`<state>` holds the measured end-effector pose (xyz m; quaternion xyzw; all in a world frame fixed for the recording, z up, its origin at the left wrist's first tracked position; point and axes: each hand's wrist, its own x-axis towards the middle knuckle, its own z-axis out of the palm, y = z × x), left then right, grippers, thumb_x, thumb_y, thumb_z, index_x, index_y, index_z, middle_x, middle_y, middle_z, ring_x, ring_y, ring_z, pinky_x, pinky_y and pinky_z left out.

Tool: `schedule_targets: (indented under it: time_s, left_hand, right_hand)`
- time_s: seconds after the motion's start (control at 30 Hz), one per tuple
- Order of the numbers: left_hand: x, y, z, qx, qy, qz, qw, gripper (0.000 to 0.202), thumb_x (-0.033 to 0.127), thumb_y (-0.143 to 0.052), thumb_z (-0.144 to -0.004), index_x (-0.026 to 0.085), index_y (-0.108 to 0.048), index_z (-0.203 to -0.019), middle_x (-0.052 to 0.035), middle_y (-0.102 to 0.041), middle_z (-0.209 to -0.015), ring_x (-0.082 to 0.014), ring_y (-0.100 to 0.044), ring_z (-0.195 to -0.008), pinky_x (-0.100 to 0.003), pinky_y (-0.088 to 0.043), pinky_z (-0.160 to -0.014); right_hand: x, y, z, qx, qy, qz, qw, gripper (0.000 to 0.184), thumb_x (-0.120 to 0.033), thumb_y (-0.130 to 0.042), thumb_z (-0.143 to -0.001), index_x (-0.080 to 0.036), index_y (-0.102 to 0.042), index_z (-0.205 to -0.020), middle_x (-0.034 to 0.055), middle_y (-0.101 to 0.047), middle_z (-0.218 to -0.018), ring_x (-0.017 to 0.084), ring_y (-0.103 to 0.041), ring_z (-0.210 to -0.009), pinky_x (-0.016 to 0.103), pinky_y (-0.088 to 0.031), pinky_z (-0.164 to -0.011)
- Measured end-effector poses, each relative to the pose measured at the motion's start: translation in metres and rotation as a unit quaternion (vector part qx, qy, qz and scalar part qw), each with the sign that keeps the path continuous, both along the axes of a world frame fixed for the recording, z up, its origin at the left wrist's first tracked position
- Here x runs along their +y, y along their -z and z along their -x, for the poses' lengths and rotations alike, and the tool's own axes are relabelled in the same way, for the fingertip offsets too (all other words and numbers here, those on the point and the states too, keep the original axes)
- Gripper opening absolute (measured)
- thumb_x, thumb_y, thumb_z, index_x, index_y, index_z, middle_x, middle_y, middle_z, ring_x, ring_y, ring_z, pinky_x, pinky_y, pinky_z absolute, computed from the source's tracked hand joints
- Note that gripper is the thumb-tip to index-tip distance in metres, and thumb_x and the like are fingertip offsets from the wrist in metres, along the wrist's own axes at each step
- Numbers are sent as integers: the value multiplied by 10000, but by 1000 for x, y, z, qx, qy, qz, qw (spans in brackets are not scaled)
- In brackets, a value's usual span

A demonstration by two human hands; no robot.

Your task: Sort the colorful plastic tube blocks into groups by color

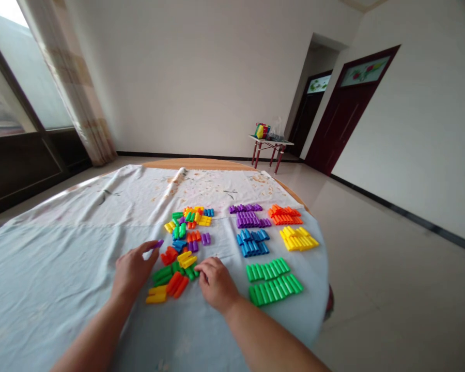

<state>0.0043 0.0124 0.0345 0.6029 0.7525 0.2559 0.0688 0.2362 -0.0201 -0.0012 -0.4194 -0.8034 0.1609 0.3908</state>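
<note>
A small purple plastic tube-like piece sits between the thumb and index finger of my left hand, at the left side of a mixed heap. My right hand is at the heap's right side with curled fingers, its fingertips by a green piece; whether it grips anything is hidden. Between my hands lie joined yellow pieces, orange pieces and red-orange pieces. Closest to me in the heap is a yellow pair. Farther back, blue, purple, green and yellow pieces mingle.
Colour groups stand on the right: purple, blue, orange, yellow and two green rows. A wrinkled cloth covers the round table. A small table with bags stands by the far wall.
</note>
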Motion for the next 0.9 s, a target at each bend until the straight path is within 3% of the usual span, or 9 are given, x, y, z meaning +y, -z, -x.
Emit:
schedule_targets:
  time_s: [0.1,0.33,0.57,0.73,0.9]
  left_hand:
    - [-3,5,-8,-37,39,-1,999,498,555,-434,-785,241,-659,-1100,-46,-710,-1052,-234,-643,-938,-293,-469,-792]
    - [-3,22,9,-23,44,4,999,510,509,-363,-820,184,-678,-1056,-123,-712,-968,-277,-649,-894,-349,-484,-759]
    - [-11,23,20,-29,-4,-5,1000,476,448,-354,-818,196,-674,-1065,-92,-706,-1027,-259,-643,-928,-319,-493,-775]
    - [-13,23,19,-43,-15,-10,999,455,431,-367,-806,197,-688,-1029,-92,-710,-1018,-243,-647,-907,-306,-488,-798]
    - [-12,27,19,-51,-3,-26,998,429,403,-367,-802,204,-688,-1005,-83,-708,-1034,-239,-635,-952,-308,-467,-858]
  right_hand:
    - [0,-2,-1,-18,-1,7,1000,289,-24,-491,-784,-165,-659,-973,78,-641,-932,191,-572,-936,319,-480,-859]
    - [2,-2,-1,-36,7,0,999,281,-29,-497,-784,-159,-658,-975,82,-645,-929,195,-575,-935,313,-485,-855]
    - [-3,-2,-3,5,-5,-2,1000,305,-16,-482,-794,-182,-647,-991,71,-640,-943,190,-569,-944,340,-478,-877]
    - [-4,-21,3,36,-19,-29,999,316,-26,-485,-799,-185,-646,-1019,73,-643,-977,192,-560,-954,339,-476,-873]
    - [9,-42,41,-8,-43,-38,998,306,-50,-514,-794,-202,-656,-1019,53,-658,-999,199,-553,-984,361,-438,-927]
